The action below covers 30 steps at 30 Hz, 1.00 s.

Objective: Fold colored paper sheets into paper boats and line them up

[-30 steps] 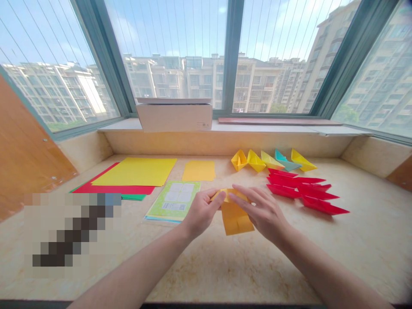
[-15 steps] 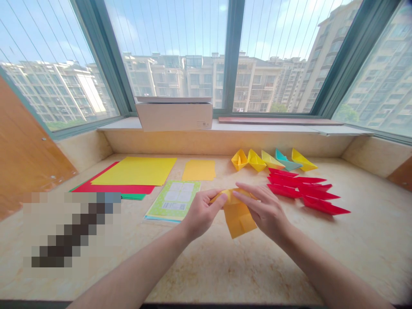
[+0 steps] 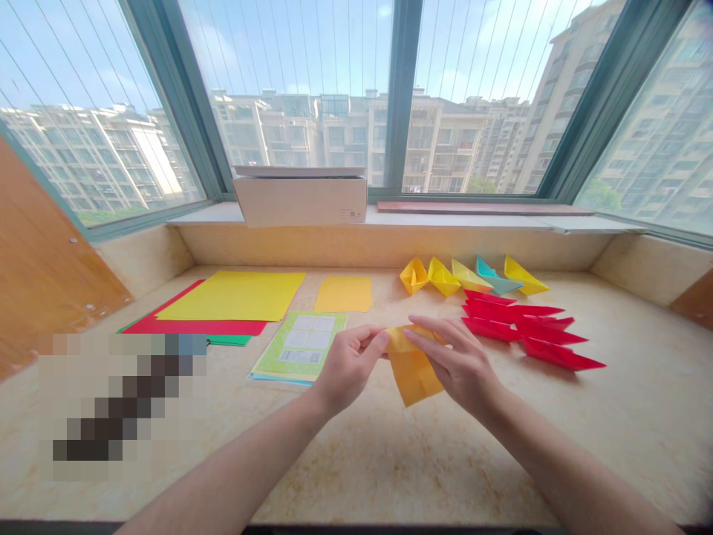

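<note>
A partly folded orange paper [image 3: 413,373] lies on the marble ledge in front of me. My left hand [image 3: 346,368] pinches its top left corner between thumb and fingers. My right hand [image 3: 460,364] rests on its top right part, fingers pressed on the fold. A row of folded paper boats [image 3: 443,276], yellow with one teal, stands behind the hands to the right. Several red folded boats [image 3: 526,331] lie just right of my right hand.
A stack of yellow, red and green sheets [image 3: 234,296] lies at the left, an orange sheet [image 3: 344,294] beside it, and a green instruction leaflet [image 3: 301,346] near my left hand. A cardboard box [image 3: 301,199] sits on the window sill. A pixelated patch covers the lower left.
The orange paper has turned slightly, its lower end swinging right. Both hands keep their hold at its top edge.
</note>
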### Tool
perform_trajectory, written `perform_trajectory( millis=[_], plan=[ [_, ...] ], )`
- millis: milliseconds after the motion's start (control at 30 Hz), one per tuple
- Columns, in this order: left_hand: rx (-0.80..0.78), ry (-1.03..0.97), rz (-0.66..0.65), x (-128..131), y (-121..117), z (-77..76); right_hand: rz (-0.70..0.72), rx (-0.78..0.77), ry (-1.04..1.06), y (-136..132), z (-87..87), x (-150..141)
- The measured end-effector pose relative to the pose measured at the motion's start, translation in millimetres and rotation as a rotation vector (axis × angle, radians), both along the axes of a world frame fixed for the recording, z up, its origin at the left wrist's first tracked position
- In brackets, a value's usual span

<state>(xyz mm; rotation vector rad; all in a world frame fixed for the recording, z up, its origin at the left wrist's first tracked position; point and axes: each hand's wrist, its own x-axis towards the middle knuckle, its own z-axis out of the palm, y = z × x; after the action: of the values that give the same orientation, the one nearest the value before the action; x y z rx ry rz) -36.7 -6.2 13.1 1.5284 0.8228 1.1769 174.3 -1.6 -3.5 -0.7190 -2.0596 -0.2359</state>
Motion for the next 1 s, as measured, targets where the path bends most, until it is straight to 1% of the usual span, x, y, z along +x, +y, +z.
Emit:
perform_trajectory(
  millis=[133, 233, 333, 467, 533, 600, 733, 933, 1000],
  plan=[
    [0.026, 0.021, 0.029, 0.5, -2.3, 3.9, 0.000, -0.033, 0.068, -0.8, -3.7, -2.4],
    [-0.018, 0.010, 0.009, -0.4, -1.8, 5.6, -0.022, -0.058, 0.160, -1.3, -3.3, -4.2],
    [-0.084, 0.050, -0.073, -4.0, 0.0, 7.0, -0.012, -0.064, 0.212, -0.6, 0.1, -3.7],
    [-0.105, 0.191, -0.211, -7.9, 0.7, 7.6, 0.101, -0.101, 0.155, 0.5, 2.3, -3.2],
    [-0.122, 0.220, -0.285, -7.4, 0.1, 6.0, 0.150, -0.129, 0.134, -0.2, 2.0, -5.3],
    [-0.134, 0.233, -0.314, -5.7, -0.5, 3.7, 0.169, -0.169, 0.144, -1.5, 1.8, -8.9],
    [-0.132, 0.228, -0.280, -2.3, -1.1, 1.3, 0.135, -0.273, 0.242, -4.0, 2.6, -15.8],
    [-0.147, 0.127, -0.219, 1.9, -4.0, -0.4, 0.005, -0.421, 0.398, -7.6, -1.9, -19.1],
    [-0.146, 0.099, -0.208, 3.2, -5.3, -2.0, -0.027, -0.449, 0.420, -8.8, -2.9, -19.3]
  ],
)
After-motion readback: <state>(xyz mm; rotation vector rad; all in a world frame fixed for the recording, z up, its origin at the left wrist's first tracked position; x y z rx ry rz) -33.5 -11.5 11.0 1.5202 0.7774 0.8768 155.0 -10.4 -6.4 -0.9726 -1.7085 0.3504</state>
